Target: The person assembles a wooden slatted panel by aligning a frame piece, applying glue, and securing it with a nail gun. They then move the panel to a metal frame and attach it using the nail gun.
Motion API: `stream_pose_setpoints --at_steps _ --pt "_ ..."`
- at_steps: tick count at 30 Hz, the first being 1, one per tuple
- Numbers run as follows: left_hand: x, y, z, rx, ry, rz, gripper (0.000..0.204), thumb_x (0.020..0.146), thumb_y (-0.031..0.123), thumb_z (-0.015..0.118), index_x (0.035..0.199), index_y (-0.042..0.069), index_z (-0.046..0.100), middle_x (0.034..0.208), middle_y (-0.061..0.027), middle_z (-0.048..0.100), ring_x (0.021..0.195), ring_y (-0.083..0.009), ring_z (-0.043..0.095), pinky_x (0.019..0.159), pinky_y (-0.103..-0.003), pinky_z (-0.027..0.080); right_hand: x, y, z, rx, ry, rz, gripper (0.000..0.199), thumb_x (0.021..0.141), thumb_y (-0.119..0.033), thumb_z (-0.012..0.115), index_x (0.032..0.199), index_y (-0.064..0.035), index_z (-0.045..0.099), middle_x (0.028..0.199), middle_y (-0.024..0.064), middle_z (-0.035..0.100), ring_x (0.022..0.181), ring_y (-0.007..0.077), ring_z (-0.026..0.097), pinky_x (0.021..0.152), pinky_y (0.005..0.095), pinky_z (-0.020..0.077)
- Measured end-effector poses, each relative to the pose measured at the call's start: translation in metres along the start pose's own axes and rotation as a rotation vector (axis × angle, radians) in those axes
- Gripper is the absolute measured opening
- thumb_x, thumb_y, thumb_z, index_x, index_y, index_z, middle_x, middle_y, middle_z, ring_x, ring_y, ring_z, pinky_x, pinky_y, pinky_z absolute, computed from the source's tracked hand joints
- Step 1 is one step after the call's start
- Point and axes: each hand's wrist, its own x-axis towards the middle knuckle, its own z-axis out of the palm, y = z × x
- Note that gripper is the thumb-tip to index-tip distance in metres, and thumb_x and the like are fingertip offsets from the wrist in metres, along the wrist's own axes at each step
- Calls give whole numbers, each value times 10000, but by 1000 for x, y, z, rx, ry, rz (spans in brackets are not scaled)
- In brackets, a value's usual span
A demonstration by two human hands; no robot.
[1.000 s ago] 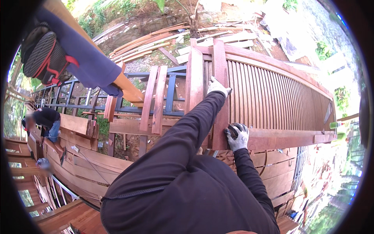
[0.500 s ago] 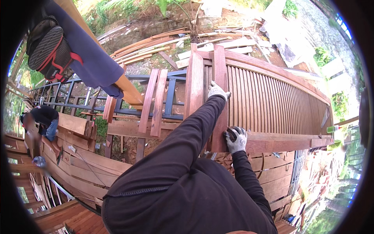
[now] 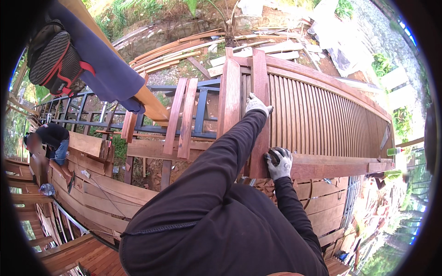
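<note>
A slatted wooden panel [image 3: 322,117] lies in front of me, stretching off to the right, with reddish frame rails. Across its left end runs a reddish-brown board [image 3: 259,138]. My left hand [image 3: 258,105], in a pale glove, grips this board partway along, thumb at its right edge and fingers toward the left. Lower down, my right hand [image 3: 281,164], also gloved, is closed with curled fingers where the board meets the near rail [image 3: 331,166]. A dark patch shows under those fingers; whether it is a held object or the glove's palm I cannot make out.
Left of the panel, loose wooden strips [image 3: 188,117] rest across a blue metal frame [image 3: 200,110]. A wooden post [image 3: 159,112] with dark blue cloth and a bag [image 3: 57,60] rises at upper left. Another person [image 3: 53,142] bends over at far left. Stacked planks [image 3: 179,50] lie beyond.
</note>
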Motion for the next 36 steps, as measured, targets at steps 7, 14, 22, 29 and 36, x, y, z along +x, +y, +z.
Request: stream_pose_setpoints --at_steps 7,14,22,29,36 --pt "21 -19 5 89 57 30 1313 720 549 844 1580 -31 39 1452 -292 495 1313 -369 547 1118 -406 429 5 -10 1 -21 25 -8 278 787 -294 774 1012 -137 730 1115 76 658 1132 324 575 1044 476 410" --pt "-28 -31 0 -7 -46 50 1333 675 503 896 1580 -16 66 1549 -275 369 1426 -363 413 1182 -377 355 1 -1 2 -1 9 -16 282 815 -305 765 1025 -129 702 1106 83 651 1119 323 573 1012 475 413" --pt "-82 -60 3 -143 -123 140 1335 708 386 895 1591 21 -37 1630 -285 163 1520 -364 220 1243 -380 230 0 3 4 -25 -11 -17 288 837 -317 740 1053 -129 705 1131 91 648 1136 329 565 1034 479 394" --pt "-85 -63 11 -175 -111 122 1328 701 353 896 1591 21 -32 1634 -267 168 1527 -352 198 1248 -365 215 0 0 3 -35 -1 -37 281 852 -318 727 1061 -132 702 1126 82 648 1131 325 568 1033 478 395" --pt "-86 -61 10 -156 -107 90 1319 703 343 893 1596 40 -29 1638 -250 175 1524 -337 214 1245 -357 224 0 1 3 -24 2 -43 287 869 -333 707 1064 -122 704 1126 93 646 1114 332 570 1019 474 403"
